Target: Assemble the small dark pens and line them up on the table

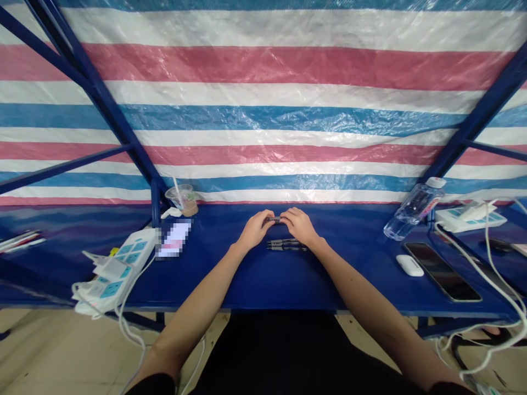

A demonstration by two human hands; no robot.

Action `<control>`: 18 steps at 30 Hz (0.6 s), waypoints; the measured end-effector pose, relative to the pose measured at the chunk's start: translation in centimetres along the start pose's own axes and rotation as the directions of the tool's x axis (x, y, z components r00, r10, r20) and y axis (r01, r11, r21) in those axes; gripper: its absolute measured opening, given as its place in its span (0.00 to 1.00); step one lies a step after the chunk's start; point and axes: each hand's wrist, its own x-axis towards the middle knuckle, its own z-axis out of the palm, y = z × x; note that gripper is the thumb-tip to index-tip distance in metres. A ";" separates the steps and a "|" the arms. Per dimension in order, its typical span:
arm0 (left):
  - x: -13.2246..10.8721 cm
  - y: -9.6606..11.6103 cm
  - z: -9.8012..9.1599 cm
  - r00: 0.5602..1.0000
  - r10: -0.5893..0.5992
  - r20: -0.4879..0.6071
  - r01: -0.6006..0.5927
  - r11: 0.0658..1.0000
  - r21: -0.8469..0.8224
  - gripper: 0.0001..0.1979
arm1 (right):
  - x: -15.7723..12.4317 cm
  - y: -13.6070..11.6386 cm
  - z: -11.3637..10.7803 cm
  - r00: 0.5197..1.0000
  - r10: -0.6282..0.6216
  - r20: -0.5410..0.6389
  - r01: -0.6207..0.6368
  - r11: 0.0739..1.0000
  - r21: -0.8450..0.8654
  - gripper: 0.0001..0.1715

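Note:
My left hand (256,228) and my right hand (300,226) meet over the middle of the blue table, fingers closed on a slim black pen (275,219). The pen lies roughly level, one end in each hand, and only its middle shows between the fingertips. Just nearer to me, a few similar black pens (283,244) rest side by side on the table. My right wrist hides part of their right ends.
To the left are a white power strip (125,269) with cords, a phone with a blurred screen (175,238) and a plastic cup (187,200) with a straw. On the right stand a clear bottle (414,211), a white earbud case (409,265), a dark phone (443,272) and another power strip (471,218).

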 end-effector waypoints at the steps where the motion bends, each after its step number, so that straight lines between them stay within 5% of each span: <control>1: 0.0 0.1 0.0 1.000 0.002 0.008 -0.002 1.000 0.003 0.08 | 0.0 0.0 0.0 1.000 -0.002 0.006 0.002 1.000 0.002 0.13; 18: -0.1 0.2 -0.3 1.000 -0.021 -0.012 0.021 1.000 -0.016 0.13 | -0.1 -0.4 0.3 0.998 -0.054 0.021 0.054 0.998 0.021 0.09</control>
